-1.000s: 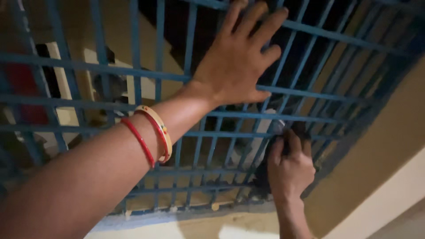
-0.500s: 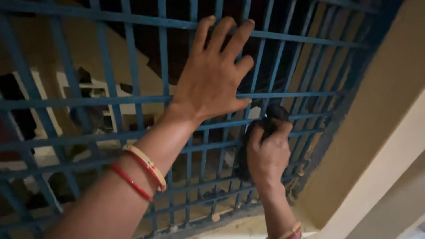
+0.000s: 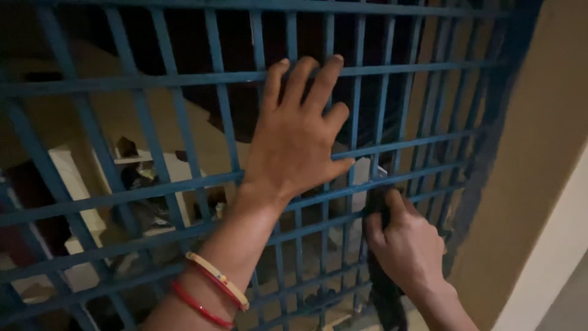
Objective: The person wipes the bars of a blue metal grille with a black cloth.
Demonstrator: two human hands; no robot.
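Inspector A: We start with the largest item, the blue metal window grille (image 3: 184, 184). Its vertical and horizontal bars fill nearly the whole view, and the paint along the right frame looks worn and dark. Beyond the bars we make out a dim room with pale shelving, not clearly.

Inspector B: To its right we note the tan wall (image 3: 539, 153), which meets the grille at the frame.

Inspector A: Next, the left hand (image 3: 297, 135). Its grip is released: palm flat on the bars, fingers spread upward, pressing and grasping nothing. Two bangles (image 3: 211, 294), one red and one cream, sit at that wrist.

Inspector B: The right hand (image 3: 407, 245) is lower, near the frame. We record its grip as clenched on a dark cloth (image 3: 383, 288), which is pressed against a vertical bar and hangs down below the fist.

Inspector A: Risks, in our judgement. The cloth's loose tail could snag at a bar crossing and pull out of the grip. Knuckles pushed between closely set bars may scrape on flaking paint.

Inspector B: We add that the flat left palm has no real hold; a slip along a smooth bar would throw weight forward onto the grille.
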